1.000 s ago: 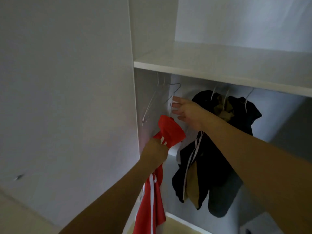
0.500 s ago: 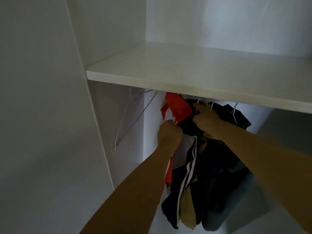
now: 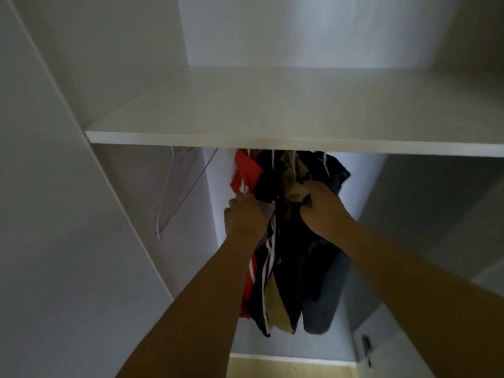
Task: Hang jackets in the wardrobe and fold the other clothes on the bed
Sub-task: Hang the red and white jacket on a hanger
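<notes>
A red jacket (image 3: pixel 246 170) with white stripes hangs just under the wardrobe shelf (image 3: pixel 272 139), left of a bunch of dark and tan jackets (image 3: pixel 289 263). My left hand (image 3: pixel 245 216) is raised below the red jacket's shoulder, fingers curled at its white cord or hanger. My right hand (image 3: pixel 320 205) grips the tan and dark fabric of the hanging bunch. The rail and hanger hooks are hidden behind the shelf edge.
Two bare wire hangers (image 3: pixel 177 192) hang at the left against the wardrobe side panel (image 3: pixel 152 214). A white door (image 3: pixel 54 214) stands at far left. A wooden floor strip (image 3: pixel 286 368) shows at the bottom, and a door handle (image 3: pixel 366 347) at lower right.
The red jacket went from my left hand's raised grip up under the shelf beside the dark jackets. My right hand dropped from the hanger tops onto the tan and dark fabric.
</notes>
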`<state>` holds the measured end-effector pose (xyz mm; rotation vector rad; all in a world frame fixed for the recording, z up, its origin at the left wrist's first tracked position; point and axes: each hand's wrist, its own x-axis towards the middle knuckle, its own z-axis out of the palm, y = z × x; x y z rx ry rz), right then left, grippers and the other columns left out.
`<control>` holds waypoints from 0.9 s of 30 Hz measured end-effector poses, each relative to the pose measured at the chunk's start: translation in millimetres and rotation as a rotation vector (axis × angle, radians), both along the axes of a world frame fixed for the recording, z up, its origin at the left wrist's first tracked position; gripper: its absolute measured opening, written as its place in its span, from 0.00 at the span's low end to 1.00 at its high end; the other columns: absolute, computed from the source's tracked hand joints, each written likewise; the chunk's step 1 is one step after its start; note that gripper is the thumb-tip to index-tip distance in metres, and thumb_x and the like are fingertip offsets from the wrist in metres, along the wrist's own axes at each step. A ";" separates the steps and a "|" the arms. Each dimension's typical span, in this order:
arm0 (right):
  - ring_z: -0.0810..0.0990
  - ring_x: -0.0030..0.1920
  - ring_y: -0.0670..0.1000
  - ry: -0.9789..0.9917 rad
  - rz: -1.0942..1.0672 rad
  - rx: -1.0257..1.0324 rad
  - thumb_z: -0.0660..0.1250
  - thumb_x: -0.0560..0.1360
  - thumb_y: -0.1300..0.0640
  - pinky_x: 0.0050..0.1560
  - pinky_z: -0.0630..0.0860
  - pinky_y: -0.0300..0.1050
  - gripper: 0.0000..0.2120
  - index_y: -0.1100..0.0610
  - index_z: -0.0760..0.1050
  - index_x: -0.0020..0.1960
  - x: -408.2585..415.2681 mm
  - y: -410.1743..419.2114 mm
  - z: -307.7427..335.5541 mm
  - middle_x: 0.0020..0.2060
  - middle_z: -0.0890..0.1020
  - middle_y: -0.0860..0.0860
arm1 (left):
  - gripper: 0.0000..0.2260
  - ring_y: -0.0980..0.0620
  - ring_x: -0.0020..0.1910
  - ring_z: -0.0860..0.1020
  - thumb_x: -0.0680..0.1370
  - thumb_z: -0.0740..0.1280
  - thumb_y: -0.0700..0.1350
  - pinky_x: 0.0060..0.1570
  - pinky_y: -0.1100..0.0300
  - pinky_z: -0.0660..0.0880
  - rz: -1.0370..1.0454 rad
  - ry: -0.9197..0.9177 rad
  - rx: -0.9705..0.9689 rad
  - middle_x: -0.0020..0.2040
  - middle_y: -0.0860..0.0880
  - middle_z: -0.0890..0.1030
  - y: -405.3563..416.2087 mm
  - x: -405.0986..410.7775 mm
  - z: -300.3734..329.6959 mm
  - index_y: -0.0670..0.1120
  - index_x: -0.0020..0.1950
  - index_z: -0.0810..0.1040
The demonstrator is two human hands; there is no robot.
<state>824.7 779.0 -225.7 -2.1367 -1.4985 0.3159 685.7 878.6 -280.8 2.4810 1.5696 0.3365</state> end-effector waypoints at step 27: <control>0.62 0.74 0.55 0.099 -1.080 -0.236 0.61 0.77 0.57 0.74 0.59 0.48 0.29 0.55 0.57 0.77 -37.0 -473.7 -64.1 0.75 0.62 0.52 | 0.19 0.39 0.55 0.77 0.77 0.57 0.49 0.60 0.49 0.73 -1.400 -0.046 0.179 0.57 0.41 0.79 -371.3 134.1 -26.4 0.40 0.60 0.77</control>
